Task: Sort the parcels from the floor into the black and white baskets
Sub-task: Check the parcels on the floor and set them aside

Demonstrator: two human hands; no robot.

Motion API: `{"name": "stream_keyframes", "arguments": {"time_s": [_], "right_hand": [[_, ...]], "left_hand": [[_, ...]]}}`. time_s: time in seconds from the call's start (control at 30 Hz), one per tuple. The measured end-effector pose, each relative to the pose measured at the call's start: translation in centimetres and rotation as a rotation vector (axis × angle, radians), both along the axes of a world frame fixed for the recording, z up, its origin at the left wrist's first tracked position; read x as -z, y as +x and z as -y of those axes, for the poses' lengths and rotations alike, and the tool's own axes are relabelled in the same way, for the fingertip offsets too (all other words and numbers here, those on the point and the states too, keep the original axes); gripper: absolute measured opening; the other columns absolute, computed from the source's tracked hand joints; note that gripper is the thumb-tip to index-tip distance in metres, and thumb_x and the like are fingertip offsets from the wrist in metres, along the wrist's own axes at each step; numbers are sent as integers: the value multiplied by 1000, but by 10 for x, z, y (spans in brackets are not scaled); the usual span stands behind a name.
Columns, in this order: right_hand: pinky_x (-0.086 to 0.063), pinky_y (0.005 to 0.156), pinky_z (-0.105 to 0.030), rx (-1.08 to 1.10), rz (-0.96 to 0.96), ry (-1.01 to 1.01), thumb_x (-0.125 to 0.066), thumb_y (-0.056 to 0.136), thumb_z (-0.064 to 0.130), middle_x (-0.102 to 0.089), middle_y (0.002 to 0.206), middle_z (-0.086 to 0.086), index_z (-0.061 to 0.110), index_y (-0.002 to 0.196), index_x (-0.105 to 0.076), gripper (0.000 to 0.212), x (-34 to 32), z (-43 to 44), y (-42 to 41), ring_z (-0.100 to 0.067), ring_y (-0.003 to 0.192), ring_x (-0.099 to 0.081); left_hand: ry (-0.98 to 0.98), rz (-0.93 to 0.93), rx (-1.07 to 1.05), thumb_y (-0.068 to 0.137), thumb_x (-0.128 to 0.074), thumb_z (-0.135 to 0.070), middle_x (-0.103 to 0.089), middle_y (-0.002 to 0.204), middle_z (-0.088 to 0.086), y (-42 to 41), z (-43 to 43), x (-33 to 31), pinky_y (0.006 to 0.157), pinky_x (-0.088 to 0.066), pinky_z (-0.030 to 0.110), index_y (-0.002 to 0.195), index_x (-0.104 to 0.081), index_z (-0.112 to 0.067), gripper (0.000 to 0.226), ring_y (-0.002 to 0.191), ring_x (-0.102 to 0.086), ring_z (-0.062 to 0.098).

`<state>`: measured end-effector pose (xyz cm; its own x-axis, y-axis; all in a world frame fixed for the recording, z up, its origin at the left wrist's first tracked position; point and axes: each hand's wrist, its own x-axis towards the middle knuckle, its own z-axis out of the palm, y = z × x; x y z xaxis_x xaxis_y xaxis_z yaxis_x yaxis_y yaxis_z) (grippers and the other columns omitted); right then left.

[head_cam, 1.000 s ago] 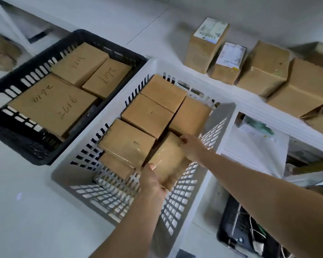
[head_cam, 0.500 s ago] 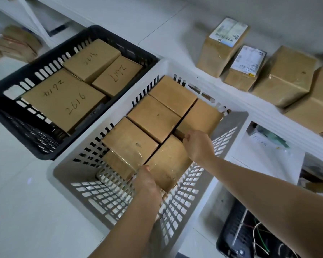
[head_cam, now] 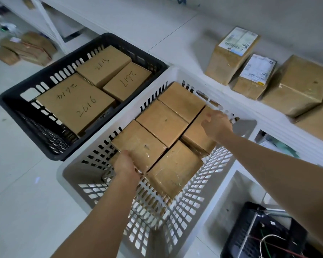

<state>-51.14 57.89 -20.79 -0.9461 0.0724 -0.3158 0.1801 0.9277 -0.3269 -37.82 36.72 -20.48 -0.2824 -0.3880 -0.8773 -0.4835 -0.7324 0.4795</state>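
The white basket (head_cam: 93,189) holds several plain brown parcels packed side by side. My left hand (head_cam: 126,165) curls over the near edge of the near-left parcel (head_cam: 140,140). Just right of it, the near-right parcel (head_cam: 173,168) lies tilted against the basket's near wall, with no hand on it. My right hand (head_cam: 216,125) hovers with loose, parted fingers over the right-hand parcel (head_cam: 196,140) and holds nothing. To the left, the black basket (head_cam: 119,37) contains three parcels (head_cam: 75,103) with handwritten numbers.
Several taped parcels (head_cam: 296,84), two with white labels (head_cam: 238,39), sit on the white ledge beyond the white basket. More brown parcels (head_cam: 24,47) lie on the floor at the far left by a white rack leg. A black crate with wires (head_cam: 265,233) is at the bottom right.
Both hands lowered the near-right parcel into the white basket and let go. The left hand shifted to the near-left parcel, and the right hand rose toward the basket's far right side.
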Motion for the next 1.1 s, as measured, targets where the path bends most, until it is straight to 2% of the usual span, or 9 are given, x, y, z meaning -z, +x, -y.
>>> {"name": "stream_keyframes", "arguments": {"time_s": [0.1,0.2,0.3,0.47,0.63,0.8,0.9,0.97,1.1], "right_hand": [[-33,109,-50,42,87,60,-42,96,32,-34,145,-16,8,144,-32,54,1,-11,-11,-34,134,-31],[-24,114,-49,47,127,7,-41,98,39,-24,151,-16,11,149,-22,62,6,-19,-16,-37,140,-21],[-22,112,-48,29,134,26,-40,98,42,-18,152,-17,10,150,-19,65,10,-17,-16,-40,139,-16],[-19,113,-45,-20,140,96,-39,98,44,-19,151,-21,5,149,-18,69,13,-7,-8,-40,140,-15],[-22,110,-40,-31,155,161,-37,97,47,-25,146,-21,2,148,-17,70,16,1,-2,-38,134,-24],[-24,111,-46,20,163,95,-40,97,44,-23,148,-20,5,147,-22,66,18,-1,-9,-39,138,-20],[-27,109,-50,61,177,87,-37,98,41,-23,150,-18,6,148,-23,62,18,-2,-14,-37,139,-20],[-26,112,-48,45,219,119,-34,99,43,-25,149,-23,4,148,-21,64,19,2,-16,-38,138,-24],[-25,113,-47,45,266,136,-34,98,48,-26,151,-22,2,149,-17,70,24,8,-15,-37,139,-27]], "left_hand": [[23,-30,12,88,-53,-25,-62,120,12,6,0,7,86,-51,41,115,-61,-12,32,105,-62,32],[2,-33,38,90,-51,-26,-61,118,13,7,-7,5,97,-48,45,115,-58,-11,29,109,-60,32],[4,-47,24,92,-51,-27,-59,118,11,6,-10,7,99,-46,47,118,-54,-15,29,108,-58,31],[35,-43,22,96,-48,-25,-56,97,9,8,-9,12,96,-46,49,109,-48,-15,16,91,-55,29],[56,-64,26,95,-49,-26,-53,117,14,8,-9,7,100,-44,55,125,-48,-14,32,110,-54,36],[14,25,162,95,-46,-24,-58,96,10,12,-4,18,101,-42,46,85,-54,-14,16,113,-56,31],[143,151,277,95,-40,-39,-51,121,17,26,-12,17,105,-27,60,109,-55,-12,34,132,-37,41],[272,181,235,92,-40,-51,-41,138,23,32,-19,21,105,-21,69,132,-46,-15,54,130,-34,48],[272,114,92,97,-33,-36,-54,118,22,23,-18,19,101,-34,61,126,-53,-14,41,115,-49,40]]}}
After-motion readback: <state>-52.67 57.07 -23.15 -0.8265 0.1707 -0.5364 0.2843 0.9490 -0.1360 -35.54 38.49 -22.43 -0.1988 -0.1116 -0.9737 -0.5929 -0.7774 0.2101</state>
